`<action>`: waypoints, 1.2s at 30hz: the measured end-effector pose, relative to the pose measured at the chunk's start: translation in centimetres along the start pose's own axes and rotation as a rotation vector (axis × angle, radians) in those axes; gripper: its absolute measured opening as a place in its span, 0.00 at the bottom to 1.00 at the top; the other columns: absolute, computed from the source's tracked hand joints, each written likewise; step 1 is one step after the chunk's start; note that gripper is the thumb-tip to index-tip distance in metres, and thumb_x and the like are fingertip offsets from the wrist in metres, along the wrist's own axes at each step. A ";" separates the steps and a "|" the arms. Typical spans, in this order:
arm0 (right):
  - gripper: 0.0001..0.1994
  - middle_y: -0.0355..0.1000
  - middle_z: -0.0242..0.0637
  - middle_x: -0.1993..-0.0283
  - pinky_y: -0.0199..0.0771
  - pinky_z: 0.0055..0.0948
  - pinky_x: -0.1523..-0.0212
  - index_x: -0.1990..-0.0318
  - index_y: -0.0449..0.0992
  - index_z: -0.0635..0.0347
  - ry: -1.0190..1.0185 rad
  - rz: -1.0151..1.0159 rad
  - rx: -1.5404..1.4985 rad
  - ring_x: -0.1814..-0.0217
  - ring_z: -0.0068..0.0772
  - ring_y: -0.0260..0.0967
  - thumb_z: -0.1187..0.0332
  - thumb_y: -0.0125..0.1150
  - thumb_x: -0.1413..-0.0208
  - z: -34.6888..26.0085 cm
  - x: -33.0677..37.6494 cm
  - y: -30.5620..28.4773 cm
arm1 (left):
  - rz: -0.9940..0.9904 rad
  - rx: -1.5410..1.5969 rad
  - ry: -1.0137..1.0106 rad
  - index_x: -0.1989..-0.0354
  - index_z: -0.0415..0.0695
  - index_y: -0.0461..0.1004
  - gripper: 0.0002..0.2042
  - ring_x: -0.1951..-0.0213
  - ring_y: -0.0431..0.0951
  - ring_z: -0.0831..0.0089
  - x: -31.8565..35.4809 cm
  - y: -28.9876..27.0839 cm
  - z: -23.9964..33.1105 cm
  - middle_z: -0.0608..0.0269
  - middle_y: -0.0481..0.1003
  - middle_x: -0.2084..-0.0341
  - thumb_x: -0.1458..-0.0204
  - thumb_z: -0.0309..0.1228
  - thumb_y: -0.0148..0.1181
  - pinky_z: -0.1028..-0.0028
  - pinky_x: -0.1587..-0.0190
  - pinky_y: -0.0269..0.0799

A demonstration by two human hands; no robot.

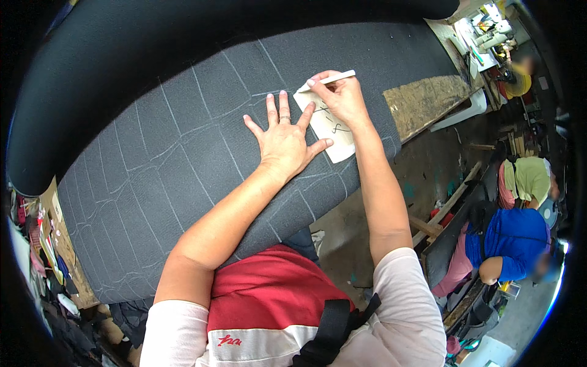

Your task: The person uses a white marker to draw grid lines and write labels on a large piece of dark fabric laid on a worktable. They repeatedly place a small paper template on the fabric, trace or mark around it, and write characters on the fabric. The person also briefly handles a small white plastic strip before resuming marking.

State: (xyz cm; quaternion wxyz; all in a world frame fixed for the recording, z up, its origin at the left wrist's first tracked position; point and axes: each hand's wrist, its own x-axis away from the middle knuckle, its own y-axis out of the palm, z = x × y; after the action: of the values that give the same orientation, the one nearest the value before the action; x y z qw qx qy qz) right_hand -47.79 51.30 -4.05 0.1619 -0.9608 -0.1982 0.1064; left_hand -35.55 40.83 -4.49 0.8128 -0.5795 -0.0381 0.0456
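Dark grey fabric [183, 165] covers the work table, with rows of pale outlines drawn over it. A cream card pattern piece [335, 137] with dark handwriting lies flat near the fabric's right part. My left hand [281, 144] is spread open, palm down, a ring on one finger; its forefinger and thumb rest at the card's left edge. My right hand [343, 103] is closed round a slim white marking pencil [342, 76], held tilted over the card's far end. The pencil's tip is close to the card's upper left corner; whether it touches the fabric I cannot tell.
Beyond the fabric lies a thick black roll [79, 79]. Bare worn board [422, 104] shows at the table's right end, near a sewing machine [489, 37]. At the right sit other people, one in a blue shirt [510, 238]. Cloth scraps [46, 244] pile up at the left.
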 end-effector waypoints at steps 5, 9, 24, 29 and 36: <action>0.09 0.77 0.37 0.74 0.72 0.23 0.70 0.69 0.78 0.64 0.001 -0.102 0.196 0.71 0.22 0.73 0.66 0.64 0.50 -0.7 -1.4 0.4 | -0.017 0.027 0.005 0.35 0.63 0.57 0.40 0.31 0.33 0.45 -0.2 0.1 -0.2 0.41 0.41 0.33 0.57 0.68 0.50 0.24 0.46 0.29; 0.08 0.76 0.38 0.75 0.72 0.23 0.72 0.69 0.78 0.66 -0.003 -0.005 0.253 0.74 0.23 0.72 0.69 0.63 0.49 -0.7 -2.8 -0.4 | -0.040 0.019 -0.004 0.35 0.63 0.57 0.40 0.31 0.33 0.45 -0.2 0.1 -0.2 0.42 0.41 0.33 0.57 0.67 0.51 0.24 0.47 0.29; 0.08 0.73 0.43 0.80 0.68 0.28 0.78 0.74 0.76 0.67 0.033 0.356 0.420 0.80 0.30 0.72 0.69 0.61 0.52 -1.2 11.9 -5.4 | -0.045 0.002 -0.026 0.35 0.63 0.56 0.40 0.31 0.32 0.45 -0.3 0.1 0.1 0.42 0.40 0.33 0.57 0.67 0.51 0.23 0.47 0.29; 0.05 0.73 0.43 0.78 0.70 0.33 0.72 0.76 0.75 0.64 -0.015 0.291 0.690 0.74 0.37 0.73 0.71 0.62 0.56 -3.2 13.9 -3.4 | -0.032 0.019 -0.008 0.35 0.60 0.56 0.40 0.32 0.32 0.43 -0.3 -0.1 0.2 0.41 0.41 0.33 0.56 0.65 0.52 0.23 0.47 0.28; 0.03 0.75 0.37 0.77 0.68 0.23 0.74 0.71 0.78 0.64 -0.081 -0.030 0.011 0.77 0.24 0.71 0.76 0.64 0.55 -7.4 14.3 0.0 | -0.092 -0.077 0.017 0.34 0.63 0.55 0.43 0.32 0.34 0.42 -1.7 -0.9 -0.7 0.40 0.41 0.33 0.60 0.68 0.53 0.23 0.47 0.30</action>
State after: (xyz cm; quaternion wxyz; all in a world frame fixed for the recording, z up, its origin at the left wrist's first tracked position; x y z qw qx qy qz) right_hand -32.96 55.19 0.80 0.1606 -0.9517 -0.2186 0.1436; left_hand -37.14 39.71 -3.91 0.7915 -0.6083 -0.0595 0.0021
